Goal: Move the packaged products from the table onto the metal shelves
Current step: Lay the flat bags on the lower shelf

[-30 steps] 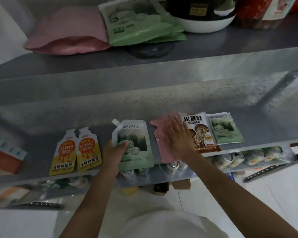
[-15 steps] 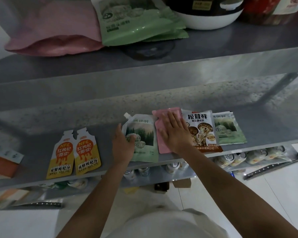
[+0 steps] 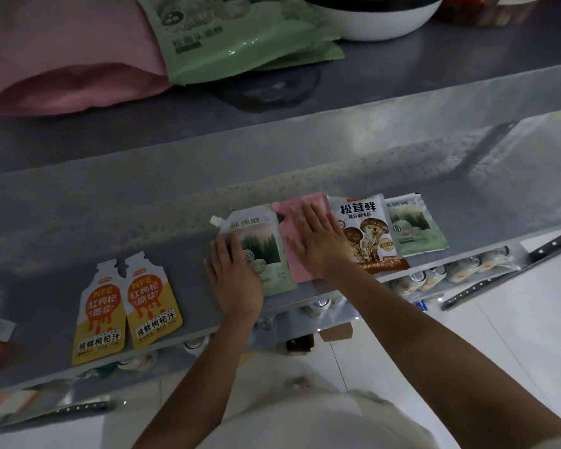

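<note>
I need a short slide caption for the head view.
Left hand on green pouch, right hand on pink pouch, middle metal shelf.

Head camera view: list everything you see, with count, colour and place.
metal shelves: three tiers, grey, whole view
large bag: one, pink, top tier left
flat bags: at least two, green, top tier middle
bowl: one, white, top tier right
juice pouches: two, orange-yellow, middle tier left
spout pouch: one, green-white, middle tier centre
small pouch: one, pink, right of spout pouch
mushroom sachet: one, white-brown, right of small pouch
green sachet: one, pale green, row's right end
cans: several, pale, bottom tier
left hand: one, flat on spout pouch
right hand: one, flat on small pouch
</note>
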The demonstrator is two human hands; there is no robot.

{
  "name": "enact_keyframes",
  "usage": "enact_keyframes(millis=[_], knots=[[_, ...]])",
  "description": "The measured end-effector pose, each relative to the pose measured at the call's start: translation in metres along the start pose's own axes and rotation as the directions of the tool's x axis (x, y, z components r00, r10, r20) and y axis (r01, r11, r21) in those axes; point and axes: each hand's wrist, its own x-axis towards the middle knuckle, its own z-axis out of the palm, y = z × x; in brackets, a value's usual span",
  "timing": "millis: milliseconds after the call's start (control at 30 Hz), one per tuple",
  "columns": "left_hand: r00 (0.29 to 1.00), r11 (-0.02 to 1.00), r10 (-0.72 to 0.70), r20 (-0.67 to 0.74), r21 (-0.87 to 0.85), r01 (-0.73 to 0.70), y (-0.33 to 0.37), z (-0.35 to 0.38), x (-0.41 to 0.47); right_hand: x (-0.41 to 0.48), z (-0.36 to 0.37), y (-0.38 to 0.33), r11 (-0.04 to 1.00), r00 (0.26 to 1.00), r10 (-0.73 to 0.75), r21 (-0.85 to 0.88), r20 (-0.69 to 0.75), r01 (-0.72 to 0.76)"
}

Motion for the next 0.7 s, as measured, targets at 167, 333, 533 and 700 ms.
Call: enact_keyframes(millis=[167, 333, 533, 700], knots=[[0.99, 0.999, 0.05, 0.134, -0.015, -0.049, -0.008, -0.02, 0.006, 0.002, -0.015, 0.008, 0.998, 0.995, -0.009, 0.055, 0.099, 0.003], [0.962, 0.995, 0.082, 0.261, 0.04, -0.095, -0.006, -0.084, 0.005, -0.041, -0.052, 0.026, 0.977, 0.994, 0.109, 0.187, -0.004, -0.106], [0.764, 0.827, 0.473, 0.439, 0.078, -0.557, 0.077, -0.132, -0.061, -0.211, -0.091, 0.061, 0.751, 0.838, 0.532, 0.393, 0.117, -0.531], [0.258, 0.368, 0.732, 0.63, -0.048, -0.928, 0.143, -0.085, -0.15, -0.349, -0.059, 0.055, 0.448, 0.506, 0.834, 0.265, 0.22, -0.854]])
